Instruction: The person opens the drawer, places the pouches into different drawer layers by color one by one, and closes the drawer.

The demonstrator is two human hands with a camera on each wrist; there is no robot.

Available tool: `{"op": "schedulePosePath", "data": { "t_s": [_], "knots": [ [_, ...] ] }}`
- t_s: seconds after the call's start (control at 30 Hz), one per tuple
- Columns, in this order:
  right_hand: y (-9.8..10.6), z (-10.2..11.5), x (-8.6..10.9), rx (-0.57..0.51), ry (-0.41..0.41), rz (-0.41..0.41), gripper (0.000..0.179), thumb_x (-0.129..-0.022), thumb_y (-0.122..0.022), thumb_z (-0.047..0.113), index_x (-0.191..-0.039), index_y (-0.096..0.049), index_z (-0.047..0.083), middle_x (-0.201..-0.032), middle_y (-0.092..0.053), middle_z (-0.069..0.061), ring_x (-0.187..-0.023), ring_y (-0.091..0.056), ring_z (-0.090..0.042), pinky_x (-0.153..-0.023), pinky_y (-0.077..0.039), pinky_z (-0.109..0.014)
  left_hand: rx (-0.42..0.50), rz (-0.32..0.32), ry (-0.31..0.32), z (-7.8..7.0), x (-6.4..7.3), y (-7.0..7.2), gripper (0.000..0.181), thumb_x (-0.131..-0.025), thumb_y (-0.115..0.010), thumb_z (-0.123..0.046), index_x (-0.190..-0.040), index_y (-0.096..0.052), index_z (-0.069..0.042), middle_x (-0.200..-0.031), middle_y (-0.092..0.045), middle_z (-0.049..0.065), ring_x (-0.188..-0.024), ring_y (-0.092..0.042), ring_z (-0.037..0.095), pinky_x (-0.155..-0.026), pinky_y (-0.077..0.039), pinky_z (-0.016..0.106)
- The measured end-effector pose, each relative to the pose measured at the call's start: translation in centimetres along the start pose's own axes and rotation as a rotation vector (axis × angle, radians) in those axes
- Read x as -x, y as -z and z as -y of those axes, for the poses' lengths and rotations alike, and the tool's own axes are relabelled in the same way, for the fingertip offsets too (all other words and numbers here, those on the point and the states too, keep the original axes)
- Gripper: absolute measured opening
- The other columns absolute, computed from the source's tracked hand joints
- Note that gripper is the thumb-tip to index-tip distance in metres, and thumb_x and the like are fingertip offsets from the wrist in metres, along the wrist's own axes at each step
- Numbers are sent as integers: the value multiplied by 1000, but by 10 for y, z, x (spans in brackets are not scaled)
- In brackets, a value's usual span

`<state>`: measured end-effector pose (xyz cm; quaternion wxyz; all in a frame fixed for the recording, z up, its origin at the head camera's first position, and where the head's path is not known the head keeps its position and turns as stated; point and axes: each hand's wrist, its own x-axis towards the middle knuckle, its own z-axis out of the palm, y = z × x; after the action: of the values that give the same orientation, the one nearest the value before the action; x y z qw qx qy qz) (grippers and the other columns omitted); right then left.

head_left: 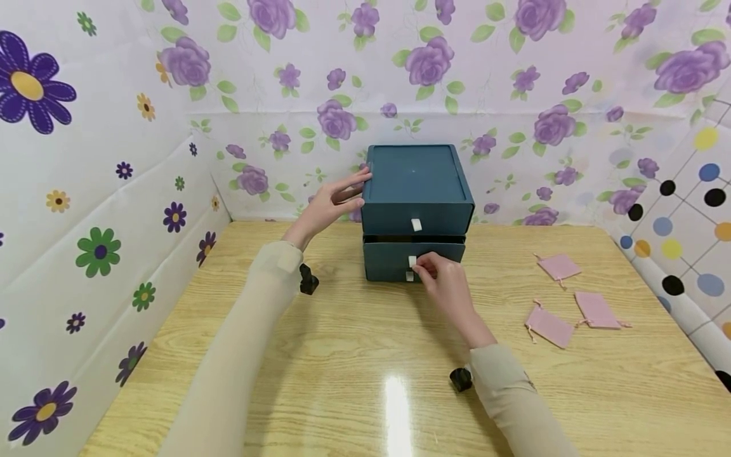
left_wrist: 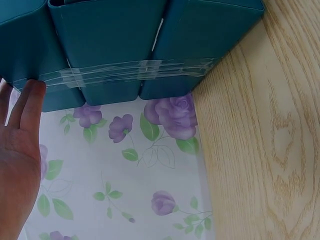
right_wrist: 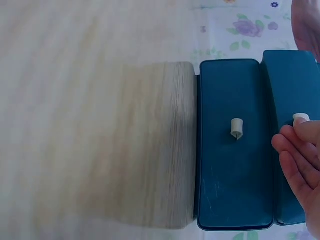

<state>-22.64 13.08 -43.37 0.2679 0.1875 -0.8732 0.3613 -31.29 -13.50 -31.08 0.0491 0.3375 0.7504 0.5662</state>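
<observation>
Saw a rose-print cloth [head_left: 388,89] hung behind the teal three-drawer cabinet [head_left: 415,190], with a daisy-print cloth [head_left: 74,203] well to the cabinet's left and a dot-print cloth [head_left: 685,209] well to its right. Found the wood-grain tabletop [head_left: 342,355] beneath the cabinet and spread out in front of it. Noted the cabinet upright, with the middle drawer [head_left: 388,255] standing partly out from its front below a dark gap and the bottom drawer [right_wrist: 235,175] set further back underneath. Could not make out the inside of the middle drawer. Found the left hand [head_left: 331,200] at the cabinet's left side, with nearly straight fingers and the tips touching the top section's wall. Saw the right hand [head_left: 447,280] at the cabinet's front, drawn into a narrow pinch of thumb and finger on the middle drawer's white pull tab [head_left: 412,261]. Spotted three pink drawstring pouches [head_left: 596,310] lying flat to the right of the cabinet, well apart from it. Traced clear tape [left_wrist: 115,74] across the cabinet's left wall, over all three sections. Noted an upper tab [head_left: 416,225] high on the cabinet's front and a lower tab [right_wrist: 237,128] low on it.
</observation>
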Motion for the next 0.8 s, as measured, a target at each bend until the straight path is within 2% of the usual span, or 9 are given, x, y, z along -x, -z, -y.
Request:
{"op": "schedulePosePath", "data": {
  "t_s": [0.23, 0.8],
  "knots": [
    [-4, -7, -9, 11, 0, -6, 9, -90, -73, 14, -88, -72, 5, -81, -73, -10, -69, -68, -18, -64, -60, -35, -3, -3, 2, 1, 0, -1, 57, -100, -56, -10, -153, -37, -6, -166, -22, 5, -149, -33, 31, -118, -39, 44],
    [-5, -8, -14, 8, -16, 3, 10, -90, -72, 15, -90, -73, 5, -83, -75, -11, -71, -70, -20, -65, -61, -36, 0, -9, -2, 0, 0, -1, 56, -100, -55, -9, -153, -38, -6, -166, -23, 5, -149, -33, 32, -119, -37, 45]
  ]
}}
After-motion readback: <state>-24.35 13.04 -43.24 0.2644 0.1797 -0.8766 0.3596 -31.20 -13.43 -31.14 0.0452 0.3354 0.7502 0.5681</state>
